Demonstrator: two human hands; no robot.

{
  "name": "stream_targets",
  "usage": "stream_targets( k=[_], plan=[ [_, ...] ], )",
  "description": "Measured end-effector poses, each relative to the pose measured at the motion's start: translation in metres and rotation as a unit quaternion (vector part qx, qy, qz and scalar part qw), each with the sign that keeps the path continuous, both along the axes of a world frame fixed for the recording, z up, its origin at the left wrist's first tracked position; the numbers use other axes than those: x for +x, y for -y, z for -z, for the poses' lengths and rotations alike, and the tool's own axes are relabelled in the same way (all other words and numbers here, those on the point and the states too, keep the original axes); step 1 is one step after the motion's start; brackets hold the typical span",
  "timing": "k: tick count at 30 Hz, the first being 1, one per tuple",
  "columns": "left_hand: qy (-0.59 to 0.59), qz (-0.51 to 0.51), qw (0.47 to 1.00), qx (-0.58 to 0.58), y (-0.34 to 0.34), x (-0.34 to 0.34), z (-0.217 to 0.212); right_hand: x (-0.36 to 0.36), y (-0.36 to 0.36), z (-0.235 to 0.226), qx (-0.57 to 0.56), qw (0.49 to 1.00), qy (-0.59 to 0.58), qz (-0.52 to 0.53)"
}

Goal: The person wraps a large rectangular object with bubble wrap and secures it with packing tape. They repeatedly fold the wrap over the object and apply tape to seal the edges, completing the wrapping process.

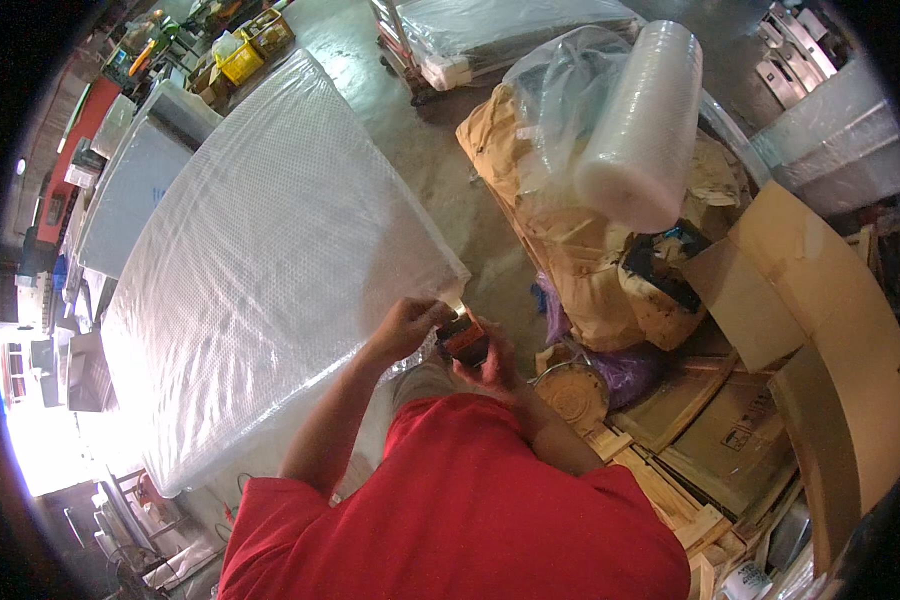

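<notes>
Person in a red short-sleeved shirt, seen from above

The red shirt [470, 510] fills the lower middle of the view, plain cloth with no print visible, creased softly across the chest and shoulders. Its short left sleeve [270, 510] ends above the elbow with a stitched hem, leaving the forearm bare. Both the left hand [407, 325] and the right hand [490, 365] are bare, with no gloves. A watch or rings cannot be made out.
</notes>
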State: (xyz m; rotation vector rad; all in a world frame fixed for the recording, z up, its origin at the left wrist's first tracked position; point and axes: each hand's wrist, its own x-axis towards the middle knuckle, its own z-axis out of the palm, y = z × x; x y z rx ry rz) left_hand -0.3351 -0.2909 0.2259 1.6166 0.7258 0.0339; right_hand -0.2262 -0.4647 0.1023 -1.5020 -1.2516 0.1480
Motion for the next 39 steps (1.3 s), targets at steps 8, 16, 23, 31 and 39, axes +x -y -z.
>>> stream_targets(
  k=[8,16,23,31,39],
  plan=[
    [-0.071,-0.022,0.985,0.154,-0.022,0.009,0.001,-0.004,-0.005,-0.032,-0.022,0.998,0.061,0.025],
    [-0.136,-0.080,0.858,0.489,-0.032,0.024,0.039,0.005,-0.004,-0.043,-0.208,0.974,0.088,-0.016],
    [-0.114,-0.195,0.804,0.550,-0.038,0.026,0.050,-0.003,0.017,-0.024,-0.287,0.955,0.079,-0.005],
    [-0.110,-0.141,0.794,0.581,-0.060,0.017,0.053,0.015,0.033,0.044,-0.318,0.945,0.067,-0.033],
    [-0.076,0.101,0.986,0.111,0.062,-0.016,0.090,0.007,0.022,0.111,-0.441,0.895,0.021,-0.060]
  ],
)
